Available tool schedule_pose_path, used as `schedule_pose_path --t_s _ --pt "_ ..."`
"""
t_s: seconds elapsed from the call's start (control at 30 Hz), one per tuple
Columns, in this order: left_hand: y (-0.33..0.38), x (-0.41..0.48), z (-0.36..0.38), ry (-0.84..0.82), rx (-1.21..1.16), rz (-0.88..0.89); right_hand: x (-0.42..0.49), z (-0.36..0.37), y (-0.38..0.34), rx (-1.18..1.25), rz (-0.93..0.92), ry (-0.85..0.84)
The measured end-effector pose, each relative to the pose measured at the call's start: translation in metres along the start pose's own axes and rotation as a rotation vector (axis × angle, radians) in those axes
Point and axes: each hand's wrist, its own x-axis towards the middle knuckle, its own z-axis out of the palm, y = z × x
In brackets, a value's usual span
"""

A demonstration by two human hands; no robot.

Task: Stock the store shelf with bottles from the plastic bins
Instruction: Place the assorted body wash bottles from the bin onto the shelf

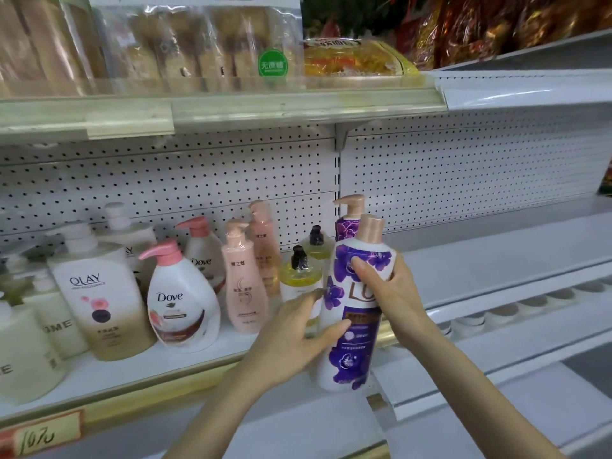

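Placement in progress. My right hand (390, 286) grips the purple bottle (356, 326) at its shoulder, and my left hand (298, 332) clasps its middle. The long axis is near upright, cap up and leaning slightly right, label toward me, base just before the shelf (165, 369) lip. Shelved bottles (182, 299) stand left of my fingers. Rightward, much stocking likely remains.

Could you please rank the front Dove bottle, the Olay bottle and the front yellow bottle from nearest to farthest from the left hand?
1. The front yellow bottle, just behind the left hand.
2. The front Dove bottle, further left.
3. The Olay bottle, farthest left.
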Motion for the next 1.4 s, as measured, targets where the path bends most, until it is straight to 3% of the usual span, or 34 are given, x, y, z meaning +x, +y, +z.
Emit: schedule_pose_path --t_s 0.1,0.27,0.53,0.7,0.87,1.03,1.23,1.4 --pt "-0.014 -0.005 -0.006 0.102 0.387 0.043 0.017 -0.031 -0.004 -0.034 -0.014 0.055" --pt "-0.05 -0.022 -0.012 0.104 0.503 -0.006 0.059 -0.083 -0.013 -0.191 -0.083 0.073" --pt "-0.074 -0.041 -0.048 0.359 0.744 -0.144 0.122 -0.12 0.003 -0.389 -0.02 -0.056" --pt "-0.083 -0.051 -0.055 0.393 0.753 -0.239 0.15 -0.122 0.019 -0.266 0.031 -0.027" --pt "-0.089 -0.059 -0.057 0.421 0.68 -0.261 0.166 -0.111 0.029 -0.194 0.132 -0.163" --pt "-0.088 -0.066 -0.061 0.459 0.632 -0.294 0.168 -0.112 0.04 -0.077 0.19 -0.113" --pt "-0.09 -0.073 -0.062 0.498 0.586 -0.295 0.147 -0.117 0.069 -0.148 0.414 -0.105" --pt "-0.091 -0.085 -0.074 0.519 0.571 -0.307 0.132 -0.115 0.067 -0.239 0.444 0.005"
